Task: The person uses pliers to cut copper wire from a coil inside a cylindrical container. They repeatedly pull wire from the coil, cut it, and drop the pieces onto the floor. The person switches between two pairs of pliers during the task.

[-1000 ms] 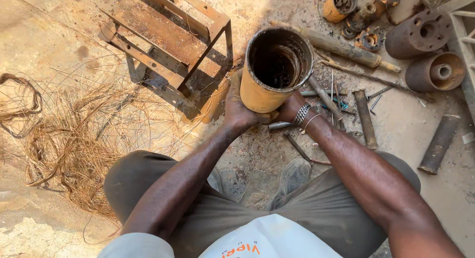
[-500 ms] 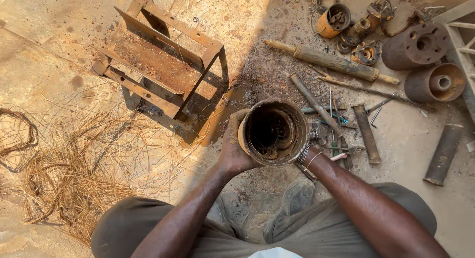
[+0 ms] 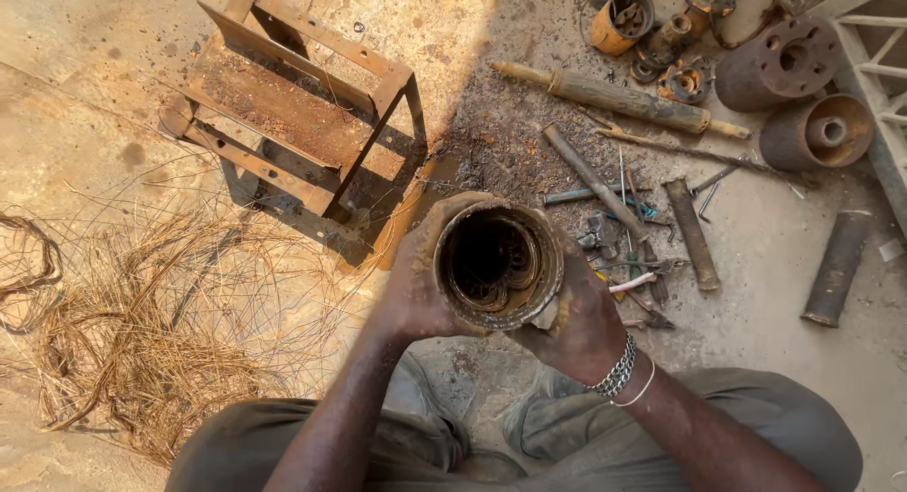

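Note:
A rusty hollow metal cylinder (image 3: 498, 265) with windings inside stands open end up between my knees. My left hand (image 3: 416, 279) wraps its left side and my right hand (image 3: 576, 327), with bracelets at the wrist, grips its right and lower side. Both hands are dusty. The cylinder's outer wall is mostly hidden by my hands.
A rusty metal frame stool (image 3: 298, 110) stands at the upper left. Tangled copper wire (image 3: 123, 331) lies at the left. Rods, pliers and small tools (image 3: 633, 237) litter the ground on the right, with round metal housings (image 3: 798, 95) and a long shaft (image 3: 614, 97) beyond.
The cylinder has come down and toward me, turning from tilted to open end straight up. Both hands stayed on it and moved with it.

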